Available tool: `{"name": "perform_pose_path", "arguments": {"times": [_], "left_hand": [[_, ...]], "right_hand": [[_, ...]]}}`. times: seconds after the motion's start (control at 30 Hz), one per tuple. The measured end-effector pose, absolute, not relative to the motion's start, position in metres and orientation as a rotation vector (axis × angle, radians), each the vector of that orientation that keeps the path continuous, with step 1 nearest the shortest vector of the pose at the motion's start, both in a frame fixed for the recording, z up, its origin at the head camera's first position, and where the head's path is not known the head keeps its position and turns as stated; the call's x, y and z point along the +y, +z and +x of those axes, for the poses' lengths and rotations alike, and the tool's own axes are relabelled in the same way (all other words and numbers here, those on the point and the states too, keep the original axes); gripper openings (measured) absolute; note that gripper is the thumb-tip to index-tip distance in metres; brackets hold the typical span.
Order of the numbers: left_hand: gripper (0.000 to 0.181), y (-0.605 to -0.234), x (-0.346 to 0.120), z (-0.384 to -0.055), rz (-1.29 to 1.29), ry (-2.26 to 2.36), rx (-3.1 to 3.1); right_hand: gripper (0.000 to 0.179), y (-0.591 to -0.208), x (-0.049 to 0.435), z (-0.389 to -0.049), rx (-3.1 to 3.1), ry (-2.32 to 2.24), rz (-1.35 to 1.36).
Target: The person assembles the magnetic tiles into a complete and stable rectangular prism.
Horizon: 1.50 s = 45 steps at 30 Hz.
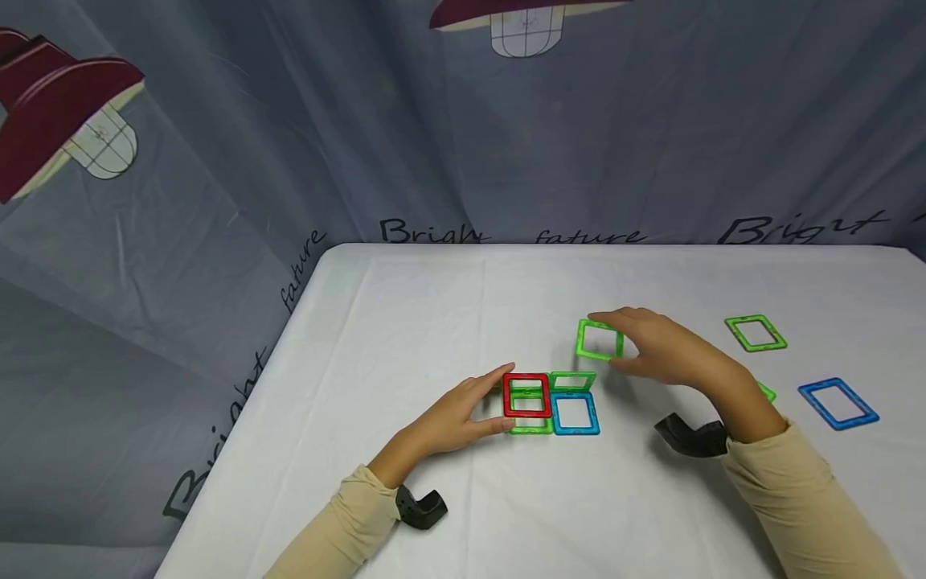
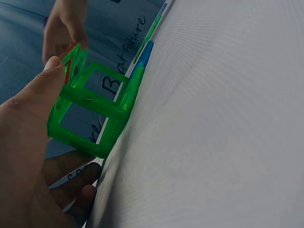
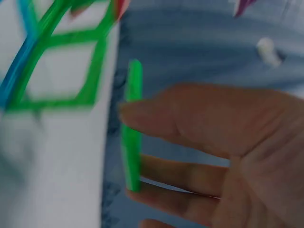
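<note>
Raised above the white table, a green square magnetic tile [image 1: 581, 339] is pinched between the thumb and fingers of my right hand [image 1: 661, 346]. My left hand [image 1: 452, 414] holds a red magnetic tile [image 1: 507, 396] by its left side, thumb at the near corner and index finger at the far one. That red tile tops a small build of green frames [image 2: 88, 97]. On its right, a blue tile [image 1: 576, 432] lies flat, with a green tile [image 1: 573, 375] standing along its far edge. The left fingers are partly hidden behind the build in the left wrist view.
At the right lie a loose green tile [image 1: 765, 348], a blue tile [image 1: 858, 421] and another green tile [image 1: 767, 392] mostly hidden by my right wrist. A grey printed curtain [image 1: 651, 145] hangs behind the white-covered table [image 1: 419, 322].
</note>
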State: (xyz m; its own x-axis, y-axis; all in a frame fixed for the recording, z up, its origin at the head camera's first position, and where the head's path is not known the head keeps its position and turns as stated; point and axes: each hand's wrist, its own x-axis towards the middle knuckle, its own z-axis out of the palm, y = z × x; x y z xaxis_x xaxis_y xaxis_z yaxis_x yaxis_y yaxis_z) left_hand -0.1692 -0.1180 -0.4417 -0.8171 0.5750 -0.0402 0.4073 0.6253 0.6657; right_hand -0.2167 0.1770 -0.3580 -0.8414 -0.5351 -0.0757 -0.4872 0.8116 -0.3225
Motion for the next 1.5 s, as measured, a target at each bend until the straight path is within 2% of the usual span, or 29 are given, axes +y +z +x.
{"name": "perform_pose_path", "arguments": {"times": [0.13,0.3,1.13,1.5], "left_hand": [[0.073,-0.44,-0.116,-0.169,0.817,0.985,2.598],[0.073,-0.439,-0.114,-0.17,0.82,0.993,2.593],[0.073,-0.438,-0.099,-0.17,0.847,1.011,2.61],[0.072,-0.44,-0.102,-0.168,0.793,1.017,2.61]], "right_hand": [[0.064,-0.341,0.166,-0.191,2.764,-0.424,-0.929],[0.061,-0.338,0.16,-0.177,2.691,-0.373,-0.991],[0.058,-0.342,0.162,-0.168,2.719,-0.28,-1.053],[0.066,-0.347,0.174,-0.168,2.676,-0.404,-0.896]]}}
